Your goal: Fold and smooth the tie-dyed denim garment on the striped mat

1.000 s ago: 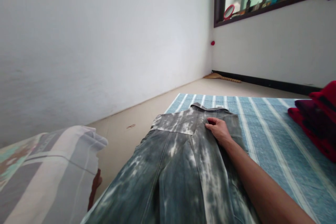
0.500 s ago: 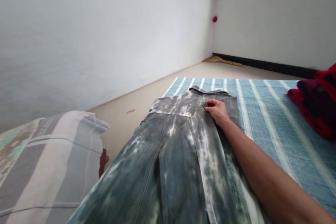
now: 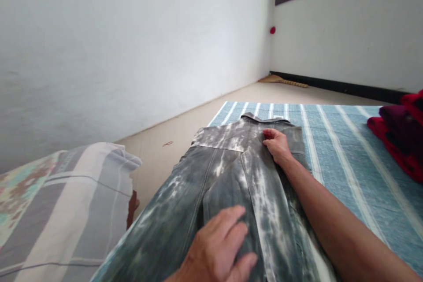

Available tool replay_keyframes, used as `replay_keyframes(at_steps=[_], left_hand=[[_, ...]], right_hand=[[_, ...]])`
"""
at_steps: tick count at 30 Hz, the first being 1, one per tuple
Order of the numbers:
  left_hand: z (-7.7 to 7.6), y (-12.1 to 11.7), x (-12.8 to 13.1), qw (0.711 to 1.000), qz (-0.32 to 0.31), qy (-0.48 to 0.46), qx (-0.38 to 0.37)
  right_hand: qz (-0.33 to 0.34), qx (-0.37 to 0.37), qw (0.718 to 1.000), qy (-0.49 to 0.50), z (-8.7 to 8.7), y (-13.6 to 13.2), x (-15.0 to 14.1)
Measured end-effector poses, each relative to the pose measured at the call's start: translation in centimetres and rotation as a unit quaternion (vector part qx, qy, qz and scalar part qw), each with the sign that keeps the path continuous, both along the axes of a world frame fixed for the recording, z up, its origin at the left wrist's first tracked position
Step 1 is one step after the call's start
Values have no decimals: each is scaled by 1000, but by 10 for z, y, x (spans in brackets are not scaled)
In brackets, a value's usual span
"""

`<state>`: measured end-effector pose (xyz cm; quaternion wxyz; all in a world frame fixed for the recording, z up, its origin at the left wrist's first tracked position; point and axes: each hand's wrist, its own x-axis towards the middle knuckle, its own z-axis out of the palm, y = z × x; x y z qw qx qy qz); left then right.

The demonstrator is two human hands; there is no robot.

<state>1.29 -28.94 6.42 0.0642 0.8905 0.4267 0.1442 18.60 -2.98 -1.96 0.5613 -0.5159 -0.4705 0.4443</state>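
A grey-green denim jacket (image 3: 185,185) with bleached white streaks lies back side up, its collar at the far end. One sleeve is folded lengthwise across its back. Near the shoulder, my right hand (image 3: 276,145) is closed, thumb and fingers pinching the jacket's cloth. My left hand (image 3: 221,246) hovers over or rests on the folded sleeve, close to me; whether it touches cannot be told. Its fingers are apart and hold nothing.
Beneath the jacket is a blue cloth with white stripes (image 3: 350,176). Folded red and dark fabric (image 3: 396,132) is stacked at the right. A striped grey cover (image 3: 86,202) drapes something at the left. A straw-coloured broom (image 3: 280,80) lies by the far corner.
My left hand has come into view from below, over the folded sleeve. My right hand stays near the shoulder; the cloth tip that stuck out past its fingers no longer shows.
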Motion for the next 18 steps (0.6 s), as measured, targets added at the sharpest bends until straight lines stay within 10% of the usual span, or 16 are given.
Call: replay_keyframes(at_steps=[4,18], left_hand=[[-30,31,-9,975,197,101,29],[-67,38,-25,959,203,162,-109]], right_hand=[[4,8,1000,-2,-3,0,-2],[4,38,999,-38,-13,6,-5]])
